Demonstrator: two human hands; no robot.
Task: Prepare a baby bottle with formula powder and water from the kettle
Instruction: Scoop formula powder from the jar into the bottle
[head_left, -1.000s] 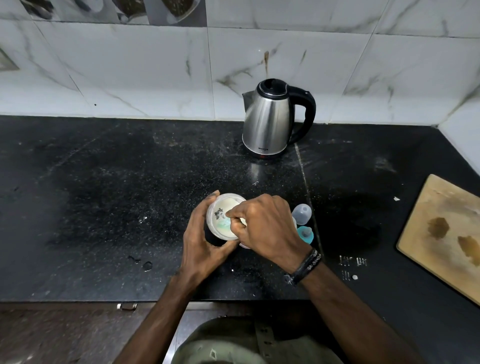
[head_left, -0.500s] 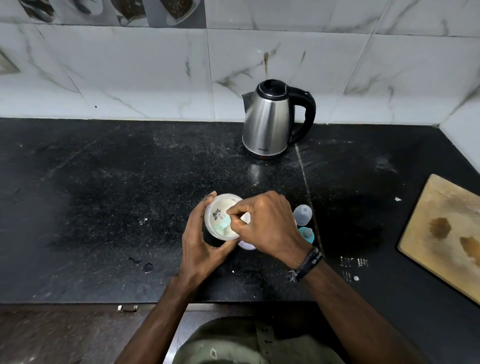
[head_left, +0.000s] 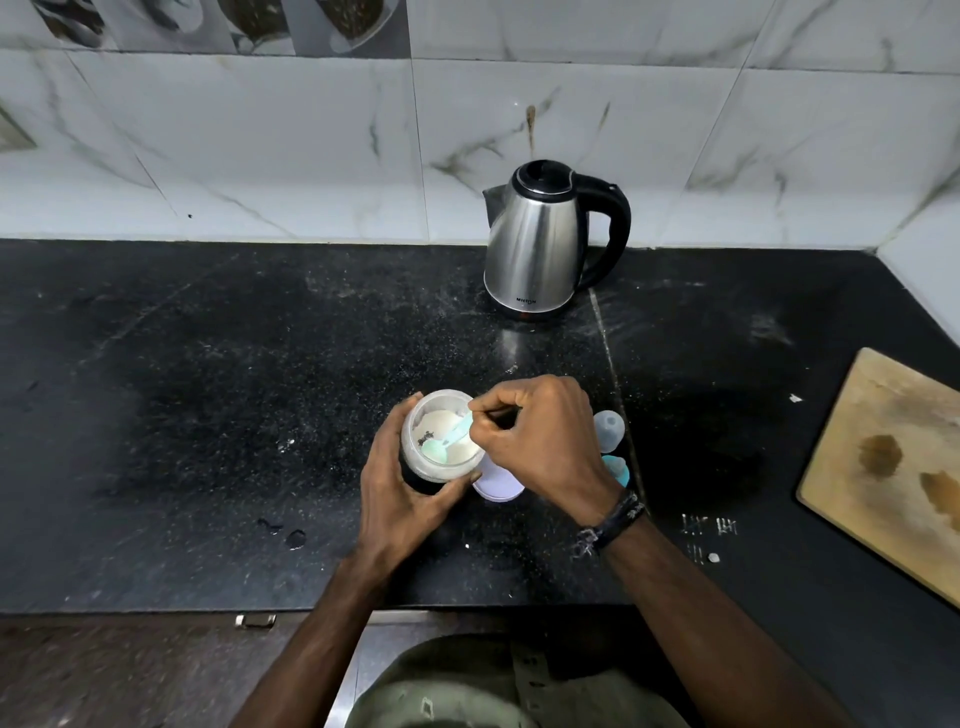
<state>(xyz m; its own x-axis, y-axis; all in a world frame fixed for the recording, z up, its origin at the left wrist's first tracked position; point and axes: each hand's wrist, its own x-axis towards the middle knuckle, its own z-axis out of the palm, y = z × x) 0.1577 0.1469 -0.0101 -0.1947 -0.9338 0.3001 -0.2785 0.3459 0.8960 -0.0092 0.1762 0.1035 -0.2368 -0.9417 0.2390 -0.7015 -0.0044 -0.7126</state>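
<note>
A clear jar (head_left: 439, 470) of whitish formula powder stands on the black counter, and my left hand (head_left: 402, 486) wraps around its side. My right hand (head_left: 540, 441) pinches the handle of a pale green scoop (head_left: 441, 444), whose bowl lies in the powder. A pale round lid (head_left: 498, 486) lies flat right beside the jar, partly under my right hand. Behind my right hand stand a clear bottle cap (head_left: 609, 428) and a teal bottle part (head_left: 618, 470), mostly hidden. The steel kettle (head_left: 535, 244) with black handle stands at the back by the wall.
A stained wooden cutting board (head_left: 888, 467) lies at the right edge of the counter (head_left: 208, 389). The tiled wall (head_left: 311, 145) closes the back and right corner. Small water drops (head_left: 291, 535) and white specks sit near the counter's front edge.
My right hand has lifted slightly and drawn the scoop's handle up, so the green scoop now shows in the powder. My left hand and the jar have stayed put.
</note>
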